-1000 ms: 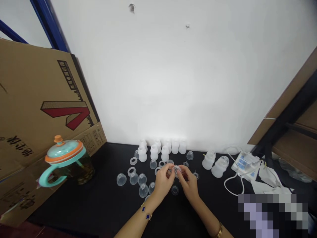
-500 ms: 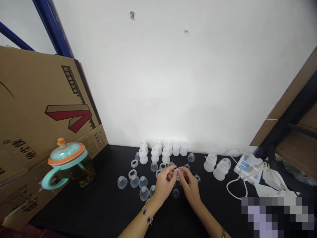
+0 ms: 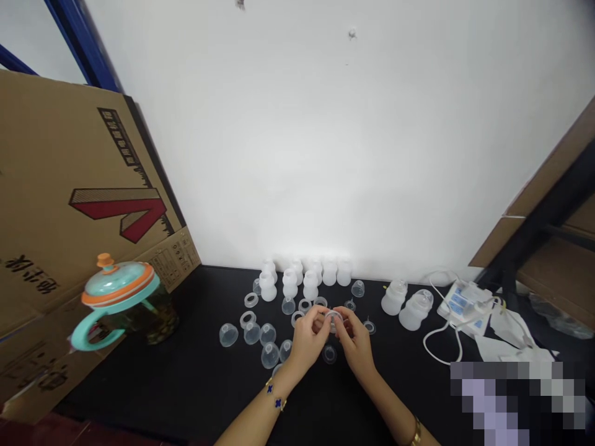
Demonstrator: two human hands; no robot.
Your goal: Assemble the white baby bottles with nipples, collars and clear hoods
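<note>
My left hand [image 3: 307, 341] and my right hand [image 3: 357, 344] meet over the black table [image 3: 186, 378], fingertips pinched from both sides on one small clear plastic ring-shaped part [image 3: 333, 318]. Around them lie several clear dome caps [image 3: 269, 354] and white rings [image 3: 251, 300]. Behind stands a row of small frosted white bottles [image 3: 304, 279] against the wall. A clear cap [image 3: 329, 354] lies just below my fingers.
A glass jug with a teal and orange lid [image 3: 123, 303] stands at the left before a leaning cardboard box [image 3: 69, 204]. Two larger frosted bottles [image 3: 404, 306] sit to the right, beside a white device with cables [image 3: 460, 306]. A dark shelf frame [image 3: 534, 229] rises at the right.
Both hands stay together on the small clear part, with only slight finger shifts. The camera view has wobbled a little.
</note>
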